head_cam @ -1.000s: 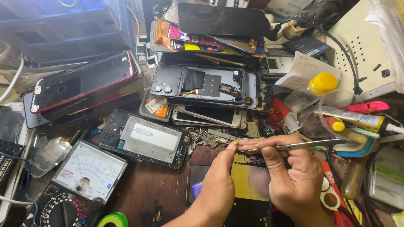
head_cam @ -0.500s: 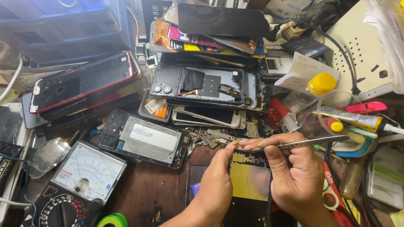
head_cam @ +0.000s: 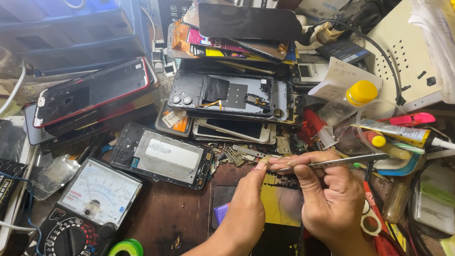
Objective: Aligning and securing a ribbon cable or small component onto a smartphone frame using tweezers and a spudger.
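While the right hand (head_cam: 332, 199) pinches a pair of metal tweezers (head_cam: 333, 162) shut between thumb and fingers, the left hand (head_cam: 247, 205) holds its fingertips closed at the tweezer tips, on a part too small to make out. Both work just above an opened phone (head_cam: 280, 217) lying on the wooden bench (head_cam: 167, 222). Risk noted: a slip of the tips could drop the part among the loose metal scraps (head_cam: 236, 155) just beyond, where it would be hard to recover. Crowding by the analogue multimeter (head_cam: 88, 209) and stacked phone frames (head_cam: 229, 95) leaves little margin
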